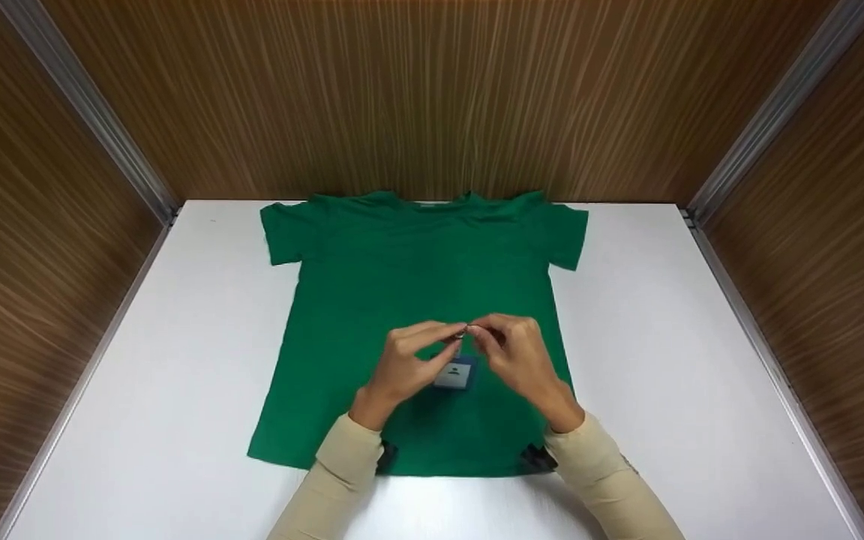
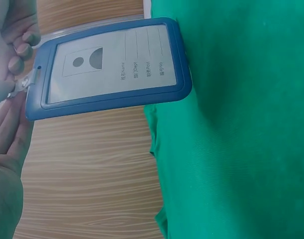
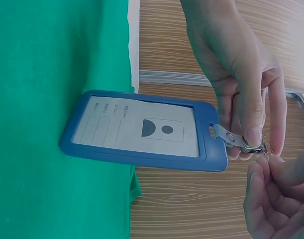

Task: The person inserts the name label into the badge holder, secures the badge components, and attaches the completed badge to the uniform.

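Observation:
A blue-framed badge holder (image 3: 206, 139) with a white card hangs by its strap from a small metal clip (image 3: 253, 148), over a green T-shirt (image 1: 417, 262). My left hand (image 1: 409, 360) holds that clip between thumb and fingers. At the clip's outer end, my right hand (image 1: 518, 356) has thumb and forefinger pinched together on a thin, wire-like metal part. Both sets of fingertips meet there. Printed lines and a simple head-and-shoulders figure show on the card (image 2: 107, 64). The exact form of the thin metal part cannot be told.
The T-shirt lies spread flat on a white table (image 1: 162, 360), its neckline by the back wall and its hem toward me. Wood-grain panels (image 1: 432, 90) stand at the back and both sides, with metal strips (image 1: 94, 112) along the corners.

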Available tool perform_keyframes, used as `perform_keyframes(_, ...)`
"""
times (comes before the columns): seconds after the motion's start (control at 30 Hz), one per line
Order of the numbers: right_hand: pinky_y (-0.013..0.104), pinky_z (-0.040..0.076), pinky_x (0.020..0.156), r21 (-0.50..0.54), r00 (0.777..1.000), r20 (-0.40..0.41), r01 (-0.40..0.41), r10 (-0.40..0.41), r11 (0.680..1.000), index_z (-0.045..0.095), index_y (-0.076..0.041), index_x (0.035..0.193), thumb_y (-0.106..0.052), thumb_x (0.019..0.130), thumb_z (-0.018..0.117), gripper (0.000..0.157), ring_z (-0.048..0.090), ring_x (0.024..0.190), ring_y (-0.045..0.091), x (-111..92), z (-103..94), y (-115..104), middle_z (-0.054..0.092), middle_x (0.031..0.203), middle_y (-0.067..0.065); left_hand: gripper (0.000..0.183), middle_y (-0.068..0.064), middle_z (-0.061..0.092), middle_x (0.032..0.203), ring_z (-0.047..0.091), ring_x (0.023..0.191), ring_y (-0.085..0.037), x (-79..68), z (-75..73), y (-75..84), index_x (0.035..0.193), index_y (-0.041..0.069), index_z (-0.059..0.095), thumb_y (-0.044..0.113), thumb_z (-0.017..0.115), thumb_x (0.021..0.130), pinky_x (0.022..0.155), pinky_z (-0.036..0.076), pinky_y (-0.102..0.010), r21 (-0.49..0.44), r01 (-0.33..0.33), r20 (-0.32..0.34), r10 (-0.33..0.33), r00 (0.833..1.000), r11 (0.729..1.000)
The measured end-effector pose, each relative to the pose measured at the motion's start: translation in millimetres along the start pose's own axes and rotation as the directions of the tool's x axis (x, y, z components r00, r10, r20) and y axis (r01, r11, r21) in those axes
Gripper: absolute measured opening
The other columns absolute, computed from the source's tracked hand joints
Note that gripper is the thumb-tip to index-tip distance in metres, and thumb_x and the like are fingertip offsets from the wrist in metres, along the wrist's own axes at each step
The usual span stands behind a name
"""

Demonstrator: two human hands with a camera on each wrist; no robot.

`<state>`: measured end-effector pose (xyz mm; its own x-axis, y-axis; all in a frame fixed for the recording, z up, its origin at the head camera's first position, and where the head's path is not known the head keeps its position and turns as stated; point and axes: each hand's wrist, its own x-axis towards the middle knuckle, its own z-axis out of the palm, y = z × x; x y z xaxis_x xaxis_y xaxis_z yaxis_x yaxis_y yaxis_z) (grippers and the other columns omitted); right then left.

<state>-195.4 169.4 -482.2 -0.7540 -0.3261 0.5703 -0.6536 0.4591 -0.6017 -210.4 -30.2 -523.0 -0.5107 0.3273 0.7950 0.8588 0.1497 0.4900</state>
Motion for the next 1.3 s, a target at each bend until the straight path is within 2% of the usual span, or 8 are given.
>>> perform_keyframes(0.17,0.024,0.057,0.058,-0.008,1.0,0.012,-0.019,0.019,1.0,0.078,0.002,0.095,0.002,0.1,0.063,0.016,0.069,0.063,0.015,0.2,0.5,-1.4,0.074,0.077,0.01,0.03,-0.016,0.078,0.103,0.077,0.088,-0.021,-0.8,0.0,-0.8,0.118,-0.001,0.076,-0.005,0.076,0.089,0.08,0.062,-0.026,-0.007,0.013,-0.004,-0.013,1.0,1.0)
perform_keyframes(0.6,0.024,0.055,0.056,-0.018,0.999,0.033,-0.02,0.02,1.0,0.078,0.002,0.094,0.002,0.1,0.062,0.017,0.067,0.061,0.013,0.9,0.4,-4.3,0.073,0.075,0.011,0.027,-0.016,0.079,0.099,0.075,0.077,-0.019,0.9,-0.2,2.1,0.116,-0.003,0.077,-0.002,0.077,0.088,0.073,0.063,-0.029,-0.01,0.028,-0.017,-0.028,0.999,1.0)
perform_keyframes(0.8,0.023,0.053,0.054,-0.025,1.0,0.023,-0.008,0.008,1.0,0.078,0.001,0.093,0.002,0.099,0.063,0.016,0.065,0.059,0.012,-0.2,2.1,-4.5,0.072,0.073,0.01,0.025,-0.015,0.079,0.098,0.075,0.077,-0.019,-0.1,-0.5,1.9,0.113,-0.002,0.078,-0.004,0.077,0.088,0.072,0.063,-0.03,-0.014,0.037,-0.025,-0.037,0.999,0.999)
perform_keyframes(1.1,0.021,0.051,0.052,-0.022,0.999,0.022,-0.027,0.027,0.999,0.079,0.0,0.093,0.002,0.099,0.064,0.016,0.064,0.056,0.012,-1.6,2.6,-5.6,0.071,0.07,0.008,0.023,-0.015,0.079,0.097,0.075,0.077,-0.019,-0.1,-1.2,5.5,0.113,-0.002,0.078,-0.001,0.076,0.09,0.072,0.063,-0.031,-0.015,0.055,0.004,-0.055,0.998,0.998)
perform_keyframes(1.3,0.02,0.049,0.051,-0.029,1.0,0.011,-0.027,0.027,0.999,0.079,0.0,0.093,0.003,0.098,0.064,0.016,0.063,0.055,0.013,-2.2,2.5,-5.3,0.071,0.07,0.008,0.023,-0.015,0.079,0.096,0.073,0.072,-0.018,0.1,0.2,5.2,0.113,-0.002,0.078,-0.003,0.076,0.09,0.068,0.063,-0.035,-0.021,0.052,-0.002,-0.052,0.999,0.998)
